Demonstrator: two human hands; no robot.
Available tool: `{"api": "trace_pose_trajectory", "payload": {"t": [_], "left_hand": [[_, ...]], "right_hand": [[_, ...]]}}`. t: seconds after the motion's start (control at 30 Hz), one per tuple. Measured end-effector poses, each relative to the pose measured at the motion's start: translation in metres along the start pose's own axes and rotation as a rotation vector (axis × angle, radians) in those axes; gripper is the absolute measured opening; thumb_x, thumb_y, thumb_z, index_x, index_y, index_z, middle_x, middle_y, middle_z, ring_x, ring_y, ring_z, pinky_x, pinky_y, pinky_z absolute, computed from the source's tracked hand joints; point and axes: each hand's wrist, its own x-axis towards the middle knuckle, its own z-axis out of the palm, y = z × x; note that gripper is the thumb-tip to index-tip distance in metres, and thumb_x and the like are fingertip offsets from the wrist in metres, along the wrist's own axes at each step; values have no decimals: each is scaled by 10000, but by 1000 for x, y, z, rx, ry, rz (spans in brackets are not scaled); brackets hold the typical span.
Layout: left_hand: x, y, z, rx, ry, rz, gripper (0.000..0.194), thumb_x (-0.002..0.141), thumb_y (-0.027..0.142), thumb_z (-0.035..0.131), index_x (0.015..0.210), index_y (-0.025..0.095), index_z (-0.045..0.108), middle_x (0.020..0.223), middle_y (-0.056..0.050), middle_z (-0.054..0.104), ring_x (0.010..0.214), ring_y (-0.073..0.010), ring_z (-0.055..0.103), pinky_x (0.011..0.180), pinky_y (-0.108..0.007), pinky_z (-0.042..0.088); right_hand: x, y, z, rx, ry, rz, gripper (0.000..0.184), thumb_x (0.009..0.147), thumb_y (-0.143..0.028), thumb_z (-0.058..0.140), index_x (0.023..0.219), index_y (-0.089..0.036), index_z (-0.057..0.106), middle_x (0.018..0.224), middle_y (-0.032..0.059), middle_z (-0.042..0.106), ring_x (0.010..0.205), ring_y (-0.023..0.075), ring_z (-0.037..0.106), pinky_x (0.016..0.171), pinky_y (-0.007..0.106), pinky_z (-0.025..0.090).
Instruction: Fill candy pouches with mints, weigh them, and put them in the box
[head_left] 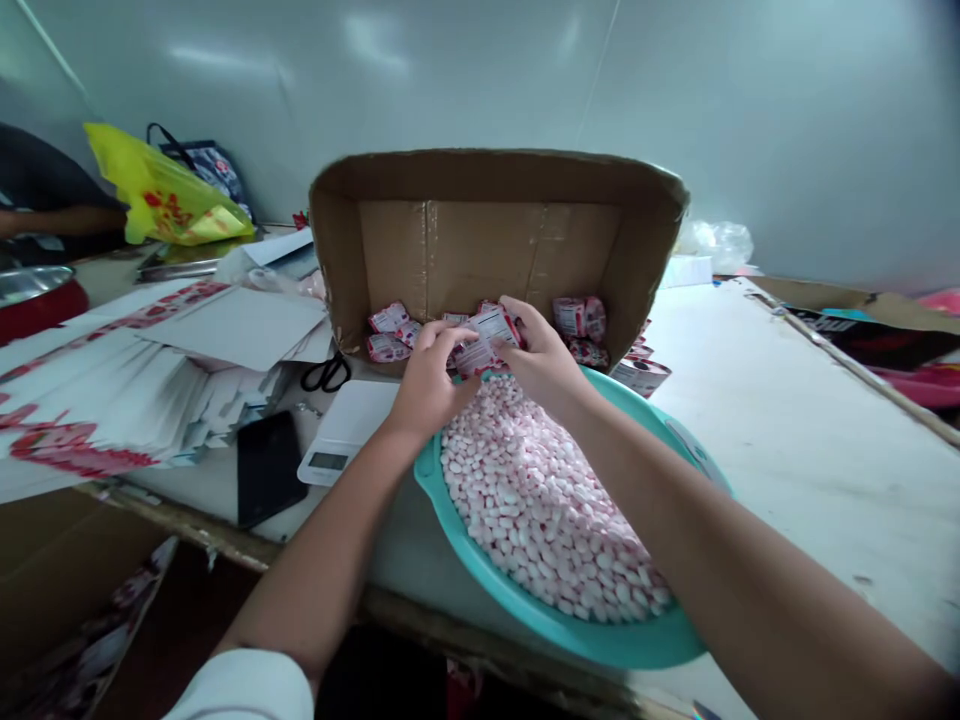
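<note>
Small white and pink pebble-like sweets [540, 510] fill a turquoise basin [469, 560] at the front of the table. Over the basin's far rim, my right hand [544, 350] pinches a small printed packet [487, 335] between thumb and fingers. My left hand [435, 380] closes on the same packet's left side, its thumb low and its fingertips on the printed face. Directly behind my hands stands a cardboard box [487, 240], its opening facing me. Several similar pink and white packets [577, 318] lie inside it, some hidden by my hands.
A white digital scale [352, 430], a black phone [270, 468] and black scissors [327, 374] lie to the left. Beyond them are stacked white and red printed cartons [135, 400]. A yellow plastic bag [169, 195] and another person's arm [67, 220] appear far left.
</note>
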Motion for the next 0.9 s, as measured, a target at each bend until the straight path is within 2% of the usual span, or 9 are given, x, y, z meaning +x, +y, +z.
{"api": "trace_pose_trajectory", "payload": {"t": [0.17,0.27,0.33,0.4,0.47,0.57,0.67,0.8,0.9], "left_hand": [[-1,2,-2,-55,-20,10,413,738,198,779,1129,186,645,1167,-92,627,1120,-231,616,1011,-348,504],[-2,6,-3,-85,3,-18,353,767,257,771,1095,199,653,1172,-81,671,1107,-227,631,979,-341,524],[-2,7,-5,-102,22,-60,322,781,300,764,1070,202,663,1131,-69,700,1057,-223,651,947,-342,537],[-1,7,-9,-117,24,-116,306,781,341,760,1044,203,682,1064,-54,724,979,-215,669,909,-341,546],[3,2,-18,-148,16,-201,310,774,383,756,1019,201,700,1001,-44,737,901,-205,678,854,-333,553],[10,-16,-40,-240,-33,-372,297,806,435,697,970,187,709,938,-49,740,849,-201,684,784,-320,563],[13,-42,-67,-279,-116,-532,308,842,470,621,952,199,718,955,-54,737,874,-216,686,716,-313,580],[7,-73,-94,-223,-246,-682,294,749,470,704,875,208,746,948,-61,745,901,-237,685,684,-311,585],[-2,-88,-107,-268,-362,-837,314,656,467,784,822,202,761,911,-83,761,851,-247,703,691,-354,609]], "right_hand": [[-5,-12,0,-53,57,95,650,801,-268,655,1432,-205,510,1249,106,672,957,221,679,728,317,594],[-6,-19,-3,-30,40,144,495,840,-337,660,1317,-220,603,1158,92,706,895,210,691,670,292,584],[-5,-20,-6,-37,-4,166,386,900,-441,603,1211,-219,656,1014,82,736,795,203,699,641,286,571],[-2,-16,-10,-110,-24,167,437,952,-556,494,1137,-204,676,851,68,731,671,198,685,611,292,549],[1,-10,-15,-266,11,107,525,969,-627,414,1126,-195,669,811,63,727,633,199,671,599,296,519],[4,-2,-20,-513,51,25,562,973,-662,380,1140,-199,651,889,76,751,676,205,676,590,292,472],[4,-2,-22,-575,10,47,549,979,-657,366,1049,-197,658,905,89,760,676,205,683,571,287,450],[5,-4,-23,-600,-10,78,473,962,-620,451,919,-197,658,857,88,755,642,201,666,566,294,450],[7,0,-23,-573,41,54,384,945,-537,530,900,-185,677,846,77,749,659,198,673,554,281,445]]}}
